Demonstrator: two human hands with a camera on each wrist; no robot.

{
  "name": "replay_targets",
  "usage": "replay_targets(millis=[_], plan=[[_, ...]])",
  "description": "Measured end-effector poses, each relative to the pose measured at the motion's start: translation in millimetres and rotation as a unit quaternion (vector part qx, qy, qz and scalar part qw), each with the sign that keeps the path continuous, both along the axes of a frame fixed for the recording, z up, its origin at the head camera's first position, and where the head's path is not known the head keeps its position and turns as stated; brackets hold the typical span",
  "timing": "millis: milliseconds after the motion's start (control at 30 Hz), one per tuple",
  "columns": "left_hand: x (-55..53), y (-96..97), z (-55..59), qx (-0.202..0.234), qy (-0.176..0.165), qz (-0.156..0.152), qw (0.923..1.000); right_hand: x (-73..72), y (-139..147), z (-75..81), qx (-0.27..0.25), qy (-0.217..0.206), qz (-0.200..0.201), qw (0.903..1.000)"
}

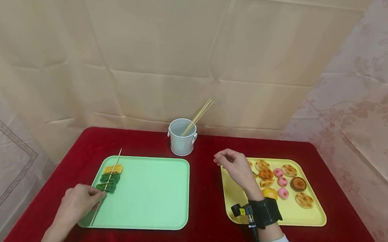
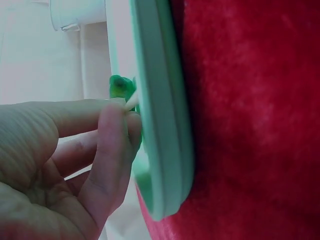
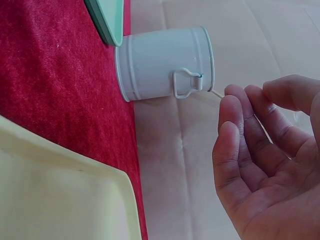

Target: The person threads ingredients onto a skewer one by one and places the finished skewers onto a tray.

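Observation:
My left hand [image 1: 78, 202] pinches a thin wooden skewer [image 1: 95, 213] between thumb and forefinger at the left side of the green tray [image 1: 151, 195]. Threaded on that skewer are a yellow piece [image 1: 113, 169] and, nearer the hand, folded green leafy pieces [image 1: 108, 182]. In the left wrist view, the pinching fingertips [image 2: 116, 120] are close to the tray's rim. My right hand [image 1: 238, 168] is raised over the far left corner of the yellow tray [image 1: 300, 217], fingers loosely curled. The right wrist view shows nothing between its fingers [image 3: 255, 135].
A pale metal bucket [image 1: 181, 145] with several skewers [image 1: 199, 115] stands at the back, between the trays. On the yellow tray lie round slices [image 1: 304, 200], pink balls [image 1: 283, 193], a brown mushroom-like cap [image 1: 298, 183] and a yellow-orange piece [image 1: 270, 193]. Red cloth [image 1: 206, 208] covers the table.

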State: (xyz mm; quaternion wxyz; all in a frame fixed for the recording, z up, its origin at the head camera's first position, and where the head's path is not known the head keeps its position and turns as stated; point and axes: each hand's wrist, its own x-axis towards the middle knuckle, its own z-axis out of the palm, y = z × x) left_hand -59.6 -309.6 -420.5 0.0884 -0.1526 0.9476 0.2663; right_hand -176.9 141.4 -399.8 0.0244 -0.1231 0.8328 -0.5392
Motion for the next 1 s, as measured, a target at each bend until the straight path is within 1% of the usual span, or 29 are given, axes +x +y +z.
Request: replay_targets(millis=[100, 167, 267, 367, 467, 567, 633, 733, 867, 933, 1000], plan=[[-2.2, -2.5, 3.8, -0.008, -0.001, -0.008, 0.9999, 0.3, 1.1, -0.5, -0.002, -0.002, -0.001, 1.0000], [-4.3, -4.7, 9.0, -0.017, 0.002, -0.011, 0.9998, 0.1, 1.7, -1.4, -0.003, -0.002, -0.001, 1.0000], [-10.1, -5.7, 20.0, -0.029, 0.018, -0.015, 0.9993, -0.1, 2.4, -2.6, -0.002, 0.000, -0.005, 1.0000], [-20.0, 3.5, 30.5, -0.029, 0.050, -0.026, 0.9980, 0.7, 3.1, -2.6, 0.005, 0.004, -0.011, 0.9999], [-31.1, 24.3, 37.1, -0.003, 0.099, -0.043, 0.9942, 1.8, 3.6, -2.5, 0.012, 0.005, -0.018, 0.9997], [-40.8, 52.5, 39.7, 0.030, 0.152, -0.065, 0.9858, 2.3, 3.4, -3.9, 0.015, 0.007, -0.025, 0.9995], [-46.9, 71.4, 39.9, 0.046, 0.177, -0.079, 0.9799, 2.3, 2.8, -5.0, 0.015, 0.012, -0.028, 0.9994], [-56.3, 96.7, 38.5, 0.081, 0.184, -0.082, 0.9761, 1.6, 0.8, -5.5, 0.023, 0.024, -0.027, 0.9991], [-67.0, 124.6, 33.4, 0.126, 0.169, -0.069, 0.9751, 1.2, -2.7, -3.5, 0.048, 0.035, -0.028, 0.9978], [-71.2, 135.9, 30.7, 0.137, 0.169, -0.066, 0.9739, 0.0, -5.4, -1.3, 0.065, 0.044, -0.030, 0.9965], [-75.4, 145.4, 27.9, 0.138, 0.179, -0.065, 0.9719, -3.4, -8.6, 2.0, 0.078, 0.058, -0.030, 0.9948]])
